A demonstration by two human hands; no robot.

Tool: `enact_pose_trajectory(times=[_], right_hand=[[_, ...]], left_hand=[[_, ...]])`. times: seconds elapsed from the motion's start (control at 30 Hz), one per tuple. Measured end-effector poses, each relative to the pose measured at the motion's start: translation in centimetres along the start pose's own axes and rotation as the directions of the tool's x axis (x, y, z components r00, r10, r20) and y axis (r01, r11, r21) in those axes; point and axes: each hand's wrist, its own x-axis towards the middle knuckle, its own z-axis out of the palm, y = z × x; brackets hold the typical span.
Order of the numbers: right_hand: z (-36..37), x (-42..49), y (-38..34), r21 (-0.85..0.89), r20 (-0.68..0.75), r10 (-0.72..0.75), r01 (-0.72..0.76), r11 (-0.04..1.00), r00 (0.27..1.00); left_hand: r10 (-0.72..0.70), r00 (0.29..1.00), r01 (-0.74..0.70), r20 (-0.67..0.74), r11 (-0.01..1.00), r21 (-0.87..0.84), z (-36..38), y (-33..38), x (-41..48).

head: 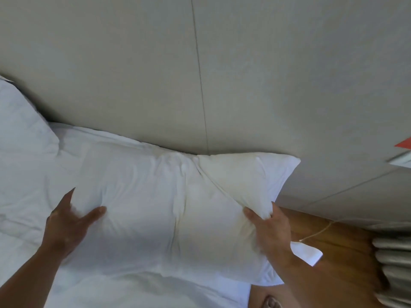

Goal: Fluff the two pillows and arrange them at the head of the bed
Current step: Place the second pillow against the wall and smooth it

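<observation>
A plump white fabric pillow (169, 210) lies across the white-sheeted bed (29, 207), its far edge up against the pale beige headboard wall (222, 74), its right end hanging just past the side of the bed above the brown wooden floor (329, 245). The left hand (69, 225) lies flat on the pillow's near left part, fingers spread, thumb (95, 213) pressing into the cloth. The right hand (269, 232) grips the pillow's right edge, thumb and fingers pinching a bunched fold of the case. A second white pillow (22, 127) sits at the far left, touching the wall. A thin pale cord (315, 233) trails over the floor, and what looks like grey curtain folds (391, 263) hang at the right, blurred.
</observation>
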Motion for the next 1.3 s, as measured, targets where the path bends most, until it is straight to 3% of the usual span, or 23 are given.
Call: enact_pose_trajectory(times=[0.17, 0.33, 0.47, 0.53, 0.63, 0.7, 0.8, 0.9, 1.1, 1.3], right_hand=[[2.9, 3.7, 2.8, -0.146, -0.051, 0.075, -0.082, 0.986, 0.996], [2.3, 5.8, 3.1, -0.374, 0.016, 0.113, -0.099, 0.922, 0.994], [3.3, 6.1, 3.4, -0.599, 0.001, 0.153, -0.122, 0.792, 0.988], [4.2, 5.9, 3.0, -0.715, -0.010, 0.091, -0.071, 0.696, 0.996], [5.3, 5.9, 1.1, -0.829, 0.050, -0.123, 0.110, 0.548, 0.991], [6.1, 6.5, -0.4, -0.846, 0.173, -0.208, 0.254, 0.470, 0.963], [7.6, 8.6, -2.5, -0.851, 0.317, -0.145, 0.349, 0.392, 0.937], [9.7, 11.4, -4.5, -0.851, 0.388, -0.064, 0.384, 0.357, 0.920], [13.6, 16.8, -8.2, -0.814, 0.512, 0.040, 0.470, 0.342, 0.858], [14.8, 18.3, -6.6, -0.861, 0.482, 0.161, 0.432, 0.267, 0.861]], left_hand=[[-0.053, 0.991, 0.045, 0.123, 0.997, 0.067, 2.7, -4.1, 6.7], [-0.174, 0.946, 0.132, 0.272, 0.977, 0.165, 5.6, -7.5, 10.3], [-0.203, 0.944, 0.115, 0.260, 0.941, 0.317, 7.8, -7.4, 11.4], [-0.130, 0.971, 0.039, 0.201, 0.914, 0.403, 8.0, -6.1, 11.0], [0.185, 0.951, -0.288, 0.249, 0.828, 0.482, 8.9, -2.5, 10.6], [0.283, 0.875, -0.454, 0.393, 0.760, 0.464, 10.1, -0.2, 11.7], [0.249, 0.820, -0.482, 0.516, 0.785, 0.388, 11.5, 3.0, 14.1], [0.243, 0.774, -0.540, 0.585, 0.736, 0.408, 12.4, 5.3, 16.6], [0.167, 0.755, -0.547, 0.634, 0.693, 0.470, 14.8, 7.0, 20.6], [0.081, 0.751, -0.561, 0.656, 0.601, 0.569, 16.3, 6.5, 22.3]])
